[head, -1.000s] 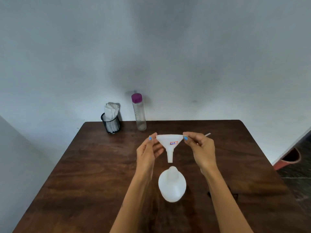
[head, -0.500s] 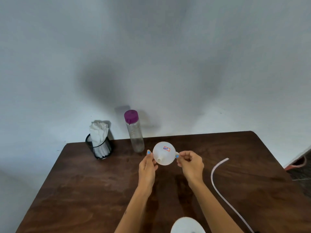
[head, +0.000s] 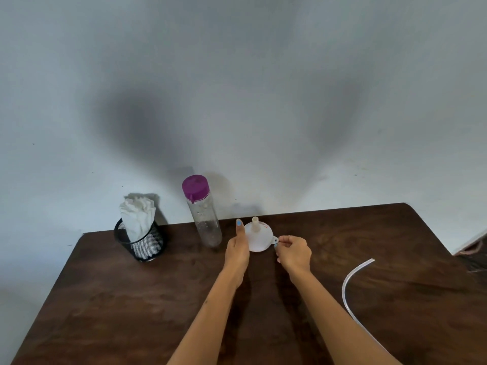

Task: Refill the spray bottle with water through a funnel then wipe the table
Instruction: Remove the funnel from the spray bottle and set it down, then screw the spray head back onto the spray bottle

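Item one: funnel (head: pixel 257 239), white plastic, standing upside down on the table (head: pixel 131 299) near the far edge, wide mouth on the wood and spout pointing up. A small tab juts from its rim toward my right.

Item two: my right hand (head: pixel 294 251), fingers curled, thumb and fingertips pinching that tab.

Item three: my left hand (head: pixel 238 247), fingers straight and together, set edge-on against the funnel's left side, touching it without gripping.

Item four: bottle (head: pixel 202 210), clear with a purple cap, upright just left of the left hand, near the wall.

Item five: black mesh cup (head: pixel 141 242), further left, with white napkins (head: pixel 137 216) standing in it.

Item six: clear tube (head: pixel 351 281), curved, lying on the table well to the right, running out of view at the bottom.
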